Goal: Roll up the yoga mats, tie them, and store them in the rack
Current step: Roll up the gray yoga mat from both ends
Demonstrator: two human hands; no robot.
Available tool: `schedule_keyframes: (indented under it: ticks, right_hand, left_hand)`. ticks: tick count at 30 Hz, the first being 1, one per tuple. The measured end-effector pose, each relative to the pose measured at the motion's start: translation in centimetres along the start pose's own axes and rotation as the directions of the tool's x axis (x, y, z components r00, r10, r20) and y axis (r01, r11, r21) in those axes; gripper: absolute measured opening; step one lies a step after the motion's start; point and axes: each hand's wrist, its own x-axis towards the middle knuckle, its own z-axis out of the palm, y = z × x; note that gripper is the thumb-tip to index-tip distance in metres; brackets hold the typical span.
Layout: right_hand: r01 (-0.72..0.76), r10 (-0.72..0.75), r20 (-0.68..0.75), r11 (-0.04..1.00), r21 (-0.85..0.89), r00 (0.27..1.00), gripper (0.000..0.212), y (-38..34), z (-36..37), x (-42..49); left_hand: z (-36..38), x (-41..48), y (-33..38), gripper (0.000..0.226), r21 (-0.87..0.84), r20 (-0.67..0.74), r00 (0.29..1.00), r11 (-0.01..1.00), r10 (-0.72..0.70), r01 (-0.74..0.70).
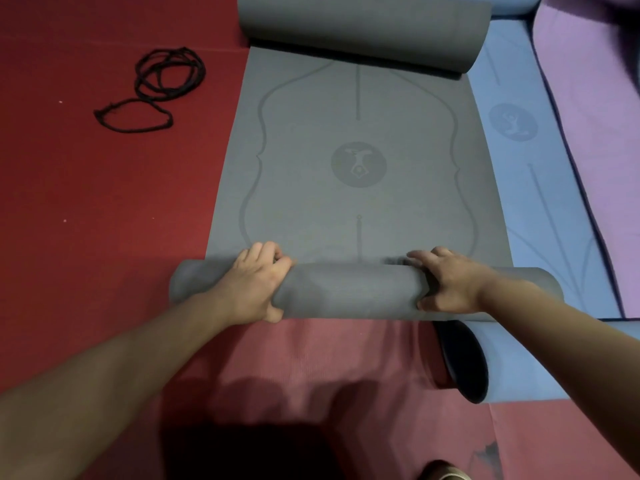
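Head view: I look down from above at the floor and both hands.
Left hand (249,285): it grips the roll (349,292), with fingers curled over the top and the thumb on the near side.
Right hand (450,285): it grips the roll the same way, further along.
Grey mat (356,161): it lies on the red floor (86,202), touching the blue mat (540,188). Its near end is the roll. Its far end curls up too.
What could go wrong: I think the roll goes crooked if one hand pushes harder. If I loosen my hold, it may spring open. The far curl may bump it later.
Mats: three, one grey, one blue and one purple mat (595,133).
Hands: two.
Black cords (156,88): one pile, well apart from the hands. I cannot count the strings.
Rack: none in view.
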Motion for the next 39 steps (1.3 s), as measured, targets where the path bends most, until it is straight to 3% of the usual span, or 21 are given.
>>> schedule_keyframes:
  ticks: [4, 7, 11, 16, 20, 22, 25, 26, 28, 31, 36, 39]
  right_hand:
    - [-0.040, 0.040, 0.011, 0.998, 0.043, 0.999, 0.064, -0.1, -0.3, 0.3]
    - [-0.042, 0.042, -0.002, 0.997, 0.070, 0.999, 0.052, 0.0, -0.6, 0.4]
    - [-0.018, 0.020, -0.096, 0.999, 0.028, 0.995, 0.065, 0.2, -0.5, 0.4]
    - [-0.029, 0.021, -0.096, 0.996, -0.085, 0.995, 0.068, -0.5, -0.7, 0.1]
    - [-0.069, 0.061, -0.140, 0.996, -0.051, 0.988, 0.074, -1.0, -0.6, 0.1]
    - [-0.062, 0.052, -0.133, 0.996, -0.067, 0.990, 0.078, -1.2, -0.4, 0.1]
    - [-0.023, 0.001, -0.187, 0.993, -0.117, 0.982, 0.094, -1.3, 0.4, 0.1]
    - [-0.014, -0.020, -0.231, 0.989, -0.144, 0.973, 0.100, -1.2, 0.8, 0.2]
    - [-0.022, -0.036, -0.286, 0.980, -0.199, 0.957, 0.108, -1.1, 1.5, 0.4]
    - [-0.035, -0.043, -0.311, 0.970, -0.242, 0.950, 0.092, -1.2, 1.6, 1.0]
    - [-0.033, -0.022, -0.239, 0.974, -0.224, 0.971, 0.073, -1.2, 0.7, 1.1]
    - [-0.042, 0.003, -0.169, 0.973, -0.227, 0.986, 0.075, -1.1, 0.9, 0.4]
  left_hand:
    - [-0.1, -0.5, 0.3, 0.090, -0.018, -0.051, 0.999, 1.000, -0.008, 0.007]
    - [-0.2, -0.6, 0.5, 0.068, -0.065, -0.091, 0.995, 0.997, -0.042, 0.036]
    - [0.0, -0.9, 1.0, 0.064, -0.055, -0.167, 0.983, 0.996, -0.074, 0.065]
    - [0.3, -1.1, 2.0, 0.068, 0.015, -0.250, 0.965, 0.996, -0.082, 0.088]
    - [0.5, -0.8, 1.9, 0.059, 0.014, -0.226, 0.971, 0.996, -0.085, 0.090]
    - [0.8, -0.9, 1.6, 0.071, 0.067, -0.187, 0.980, 0.995, -0.062, 0.076]
    - [1.3, -0.7, 1.4, 0.116, 0.171, -0.083, 0.994, 0.982, -0.072, 0.086]
    - [1.3, -0.4, 1.4, 0.122, 0.198, -0.065, 0.995, 0.976, -0.081, 0.093]
    - [1.1, 0.4, 1.3, 0.112, 0.241, -0.091, 0.993, 0.966, -0.076, 0.096]
    - [0.5, 1.4, 0.6, 0.086, 0.256, -0.154, 0.988, 0.965, -0.025, 0.064]
    - [-0.3, 1.7, 0.1, 0.084, 0.224, -0.067, 0.998, 0.974, -0.009, 0.024]
    - [-0.6, 1.1, 0.3, 0.078, 0.202, -0.008, 0.999, 0.979, 0.036, -0.034]
